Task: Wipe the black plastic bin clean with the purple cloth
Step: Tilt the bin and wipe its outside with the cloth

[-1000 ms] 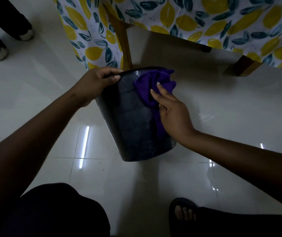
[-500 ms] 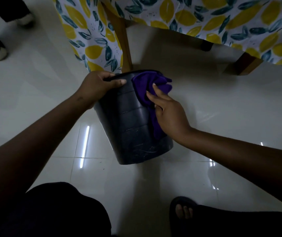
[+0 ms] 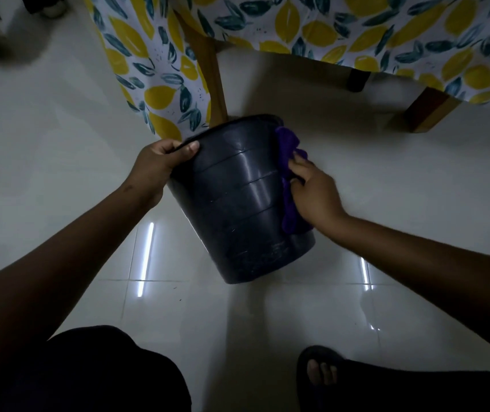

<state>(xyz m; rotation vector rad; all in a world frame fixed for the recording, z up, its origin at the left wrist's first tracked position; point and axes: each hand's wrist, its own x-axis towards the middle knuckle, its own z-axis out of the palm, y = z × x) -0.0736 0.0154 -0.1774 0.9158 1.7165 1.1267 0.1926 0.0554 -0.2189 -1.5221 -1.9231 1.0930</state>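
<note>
Bin [image 3: 238, 197] sits tilted, low over the tiled floor [image 3: 59, 144], rim toward the table leg [image 3: 212, 72]. Left hand [image 3: 157, 165] grips the rim, thumb outside. Right hand [image 3: 312, 194] presses the cloth [image 3: 288, 217] against the right wall, fingers extended. Advised: hold the rim firmly, stroke rim to base, overlap passes, and rotate the bin to reach its ridges.
</note>
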